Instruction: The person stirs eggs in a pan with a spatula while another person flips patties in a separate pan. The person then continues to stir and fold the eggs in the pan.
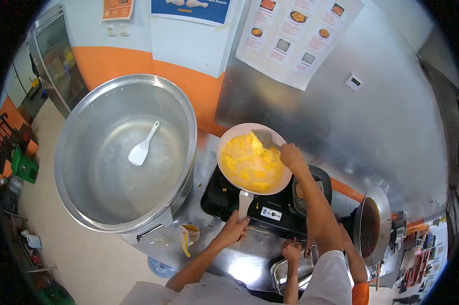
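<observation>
The frying pan [236,131] sat just right of the frame's centre, over the left part of the black stove [221,195] on the metal worktop [242,259]. The left hand [232,229], at lower centre, had its fingers wrapped shut around the pale handle [246,201], which pointed down the frame. The right hand [292,155] had its fingers closed on the handle of the spatula [263,136], whose blade met the egg [249,165] near the pan's upper edge.

The pan looked stiff and was probably front-heavy with its load, so the handle seemed the right hold; the rim was likely hot. The egg looked wet and loose, with soft yellow curds that would likely tear easily and slop if the pan tilted.
</observation>
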The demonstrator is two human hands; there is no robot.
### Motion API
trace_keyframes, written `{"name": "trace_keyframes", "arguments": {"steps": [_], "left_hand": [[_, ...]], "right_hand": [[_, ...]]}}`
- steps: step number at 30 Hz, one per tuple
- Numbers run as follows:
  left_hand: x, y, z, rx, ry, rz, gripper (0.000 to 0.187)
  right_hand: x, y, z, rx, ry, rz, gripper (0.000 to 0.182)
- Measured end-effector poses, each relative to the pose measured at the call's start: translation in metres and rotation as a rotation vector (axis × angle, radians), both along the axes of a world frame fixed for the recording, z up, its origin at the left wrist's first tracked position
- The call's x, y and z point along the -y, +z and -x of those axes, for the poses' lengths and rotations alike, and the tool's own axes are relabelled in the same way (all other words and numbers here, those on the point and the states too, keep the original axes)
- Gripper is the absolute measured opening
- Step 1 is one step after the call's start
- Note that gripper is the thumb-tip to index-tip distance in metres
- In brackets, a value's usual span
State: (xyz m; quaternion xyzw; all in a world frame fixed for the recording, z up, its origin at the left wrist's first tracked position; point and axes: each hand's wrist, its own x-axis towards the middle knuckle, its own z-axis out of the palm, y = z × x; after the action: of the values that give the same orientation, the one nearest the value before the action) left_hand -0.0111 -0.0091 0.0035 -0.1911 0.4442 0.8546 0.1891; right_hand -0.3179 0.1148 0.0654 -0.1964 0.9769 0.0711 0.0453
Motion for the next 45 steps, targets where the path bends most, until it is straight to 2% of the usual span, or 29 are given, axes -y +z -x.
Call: {"name": "trace_keyframes", "arguments": {"steps": [7,9,13,19,20,21,23,27,30,33,34,36,38,39,41,45], "left_hand": [[0.003,0.001,0.002,0.029,-0.04,0.04,0.022],[0.004,0.003,0.003,0.029,-0.051,0.011,0.022],[0.004,0.006,0.003,0.042,-0.078,0.033,0.023],[0.002,0.013,0.005,0.101,-0.091,0.075,0.02],[0.002,0.015,0.005,0.088,-0.084,0.075,0.02],[0.003,0.017,0.005,0.075,-0.079,0.079,0.021],[0.003,0.016,0.005,0.081,-0.091,0.09,0.021],[0.002,0.009,0.004,0.065,-0.083,0.083,0.023],[0.0,0.014,0.007,0.098,-0.048,0.047,0.019],[-0.002,0.015,0.007,0.094,-0.028,0.007,0.019],[-0.002,0.015,0.007,0.094,-0.044,0.013,0.019],[-0.002,0.016,0.007,0.13,-0.025,0.005,0.019],[-0.002,0.014,0.005,0.13,-0.027,-0.018,0.019],[-0.003,0.013,0.005,0.129,-0.012,-0.05,0.019],[-0.005,0.013,0.004,0.122,0.001,-0.044,0.019],[-0.005,0.012,0.005,0.113,0.024,-0.07,0.018]], "right_hand": [[0.016,0.02,0.029,0.111,0.173,0.101,0.03],[0.022,0.015,0.041,0.109,0.333,0.154,0.031],[0.041,0.012,0.061,0.13,0.454,0.053,0.029],[0.066,0.03,0.063,0.168,0.633,0.101,0.033],[0.072,0.035,0.06,0.151,0.65,0.126,0.025],[0.078,0.041,0.057,0.152,0.635,0.14,0.025],[0.09,0.047,0.056,0.126,0.762,0.018,0.016],[0.101,0.048,0.052,0.137,0.819,0.081,0.013],[0.111,0.053,0.045,0.151,0.918,0.017,0.015],[0.125,0.056,0.029,0.084,0.905,-0.069,0.018],[0.136,0.039,0.034,0.082,0.889,-0.063,0.018],[0.16,-0.01,0.051,0.236,0.626,0.148,0.014],[0.159,0.056,-0.006,0.01,0.964,-0.192,0.011],[0.163,0.053,-0.016,0.009,0.951,-0.192,0.011],[0.169,0.045,-0.03,-0.138,1.098,-0.202,0.011],[0.165,0.044,-0.07,-0.225,1.107,-0.262,0.011]]}}
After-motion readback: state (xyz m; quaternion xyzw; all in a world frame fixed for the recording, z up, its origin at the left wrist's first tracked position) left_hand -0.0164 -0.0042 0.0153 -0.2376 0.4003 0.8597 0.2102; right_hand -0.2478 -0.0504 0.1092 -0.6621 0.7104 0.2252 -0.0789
